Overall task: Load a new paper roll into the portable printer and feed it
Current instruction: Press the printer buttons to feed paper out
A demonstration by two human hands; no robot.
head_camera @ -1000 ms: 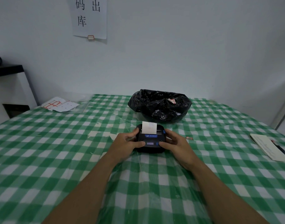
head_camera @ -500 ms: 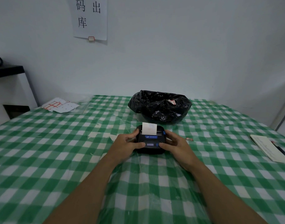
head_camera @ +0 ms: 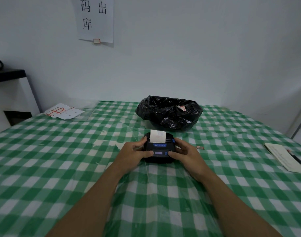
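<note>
Sat on the green checked tablecloth, the portable printer, just in front of the black bin bag and well apart from the notebook off to its right. Gripped from both sides: left hand wrapped round the printer's left edge, fingers curled along the far corner and thumb laid across the front panel beside the small display; right hand mirrored on the right edge, thumb resting on or just beside the blue button right of that display. Neither hand spread wide, both closed snugly on the casing. Stood up from the slot at the printer's far side, a short tongue of white paper, upright and roughly square to the slot. Lid apparently shut, with the roll itself hidden inside.

Judged to be the feeding step, with loading seemingly done. Best handled by holding the body flat and steady with the left hand, pressing the feed button with the right thumb alone, and keeping fingertips clear of the slot. Worth watching the strip for skew: a crooked exit would suggest a badly seated roll needing the lid reopened.
</note>
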